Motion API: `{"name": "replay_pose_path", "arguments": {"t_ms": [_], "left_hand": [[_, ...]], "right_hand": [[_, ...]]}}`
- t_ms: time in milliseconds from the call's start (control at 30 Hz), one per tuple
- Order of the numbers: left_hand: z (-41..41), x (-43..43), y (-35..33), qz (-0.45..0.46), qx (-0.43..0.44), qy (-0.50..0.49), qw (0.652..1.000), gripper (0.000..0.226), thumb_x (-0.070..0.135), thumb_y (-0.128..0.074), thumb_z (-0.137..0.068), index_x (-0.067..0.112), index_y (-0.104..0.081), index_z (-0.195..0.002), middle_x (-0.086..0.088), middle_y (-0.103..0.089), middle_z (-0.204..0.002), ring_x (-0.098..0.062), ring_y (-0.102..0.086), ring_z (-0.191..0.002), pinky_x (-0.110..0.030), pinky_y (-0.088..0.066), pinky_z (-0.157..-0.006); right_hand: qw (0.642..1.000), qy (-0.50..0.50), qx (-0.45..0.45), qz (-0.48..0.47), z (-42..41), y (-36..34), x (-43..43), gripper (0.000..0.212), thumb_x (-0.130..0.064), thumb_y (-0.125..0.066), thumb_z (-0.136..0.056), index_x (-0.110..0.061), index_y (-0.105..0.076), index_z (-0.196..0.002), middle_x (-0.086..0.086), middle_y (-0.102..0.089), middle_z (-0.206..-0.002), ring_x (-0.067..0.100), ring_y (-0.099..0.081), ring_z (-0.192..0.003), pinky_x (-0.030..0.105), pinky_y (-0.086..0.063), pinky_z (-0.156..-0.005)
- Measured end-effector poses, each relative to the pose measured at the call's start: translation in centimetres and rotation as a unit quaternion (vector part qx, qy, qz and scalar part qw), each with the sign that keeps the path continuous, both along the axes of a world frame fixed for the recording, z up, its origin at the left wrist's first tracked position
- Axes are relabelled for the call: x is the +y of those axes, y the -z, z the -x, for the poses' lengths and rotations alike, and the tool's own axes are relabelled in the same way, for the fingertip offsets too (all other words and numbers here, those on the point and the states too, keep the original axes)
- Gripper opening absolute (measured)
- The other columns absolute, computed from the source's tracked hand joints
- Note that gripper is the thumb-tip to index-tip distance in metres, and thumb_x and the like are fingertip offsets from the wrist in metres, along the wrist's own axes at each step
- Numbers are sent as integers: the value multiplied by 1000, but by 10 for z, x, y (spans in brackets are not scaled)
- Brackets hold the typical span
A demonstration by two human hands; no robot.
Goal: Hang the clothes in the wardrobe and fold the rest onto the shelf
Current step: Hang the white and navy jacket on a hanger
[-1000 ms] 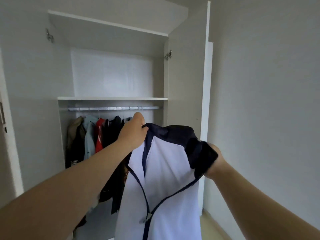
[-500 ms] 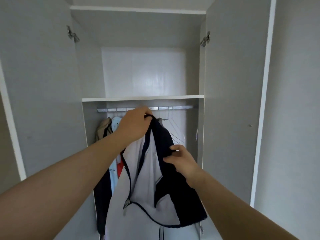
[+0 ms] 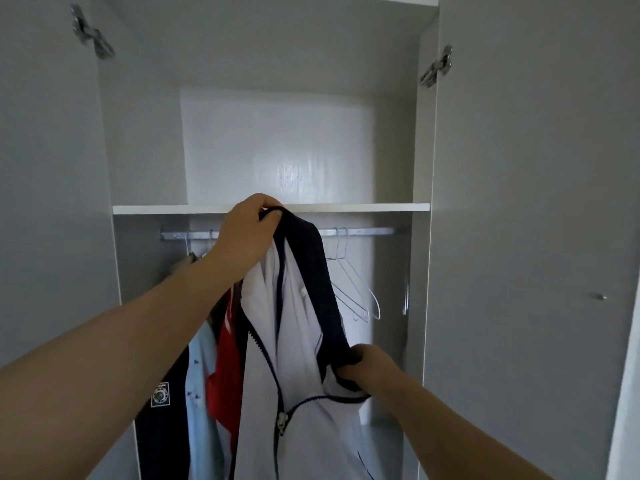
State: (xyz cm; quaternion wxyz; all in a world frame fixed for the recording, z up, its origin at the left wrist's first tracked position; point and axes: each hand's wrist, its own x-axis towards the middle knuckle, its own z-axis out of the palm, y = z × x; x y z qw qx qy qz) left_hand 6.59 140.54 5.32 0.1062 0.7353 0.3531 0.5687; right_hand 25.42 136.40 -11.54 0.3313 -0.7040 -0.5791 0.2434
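A white and navy zip jacket (image 3: 298, 348) hangs in front of the open wardrobe. My left hand (image 3: 247, 233) grips its dark collar, raised level with the shelf edge (image 3: 363, 207) and in front of the metal rail (image 3: 360, 232). My right hand (image 3: 367, 367) grips the navy fabric lower down at the jacket's right side. The zipper is half open. Whether a hanger is inside the jacket is hidden.
Empty wire hangers (image 3: 353, 289) hang on the rail's right part. Hung clothes fill the left: a red garment (image 3: 227, 368), a light blue shirt (image 3: 202, 393) and a dark jacket with a badge (image 3: 161, 420). Both wardrobe doors (image 3: 526, 237) stand open.
I have come closer to the wardrobe. My left hand lifted the collar up to the rail height. My right hand slid down and took hold of the jacket's lower navy part.
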Motion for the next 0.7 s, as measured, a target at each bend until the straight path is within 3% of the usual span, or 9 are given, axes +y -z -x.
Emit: {"name": "replay_pose_path", "arguments": {"t_ms": [133,233,333,433,500,600,700], "left_hand": [[-11,56,-10,17,-2,40,999,14,12,-48,-94,16,-61,-98,9,-58,-94,-5,-52,-87,-11,-38,-74],[-26,85,-9,30,3,99,995,13,11,-50,-94,20,-60,-93,16,-56,-86,3,-51,-79,1,-39,-68],[-38,106,-3,37,23,132,990,13,13,-51,-93,23,-60,-91,13,-58,-87,2,-53,-79,-5,-40,-72],[-42,127,1,47,27,115,992,11,15,-50,-94,22,-59,-92,9,-58,-88,-1,-53,-79,-14,-42,-73],[-40,145,3,49,31,82,995,10,15,-48,-95,19,-57,-94,8,-56,-87,-3,-51,-78,-12,-41,-68],[-28,169,12,37,89,23,995,6,18,-48,-95,18,-54,-94,8,-52,-78,-6,-48,-69,-3,-38,-53],[-11,191,28,31,222,-55,973,7,30,-57,-91,26,-55,-96,12,-54,-85,-4,-47,-73,-5,-33,-55]], "right_hand": [[986,-41,150,-64,5,-8,55,46,-11,-68,-75,-35,-48,-109,-10,-58,-92,10,-61,-83,16,-51,-70],[985,-54,141,-88,3,-12,91,41,-14,-67,-74,-48,-53,-91,-15,-62,-95,8,-61,-92,22,-50,-82],[984,-57,158,-65,-1,-10,116,24,-12,-62,-79,-36,-61,-85,-11,-63,-80,6,-59,-73,20,-46,-67],[989,-20,127,-75,-9,-7,135,16,-6,-48,-86,-10,-62,-95,7,-66,-90,15,-57,-80,25,-45,-73],[986,7,129,-103,-18,-7,147,19,-5,-43,-89,0,-58,-100,8,-63,-90,14,-52,-82,24,-41,-70],[977,38,145,-152,-33,-16,161,16,-8,-43,-93,-13,-57,-94,0,-59,-84,16,-53,-82,18,-41,-63],[966,62,156,-195,-53,-26,177,14,-14,-41,-97,-15,-55,-98,2,-58,-85,18,-54,-79,23,-41,-64]]}}
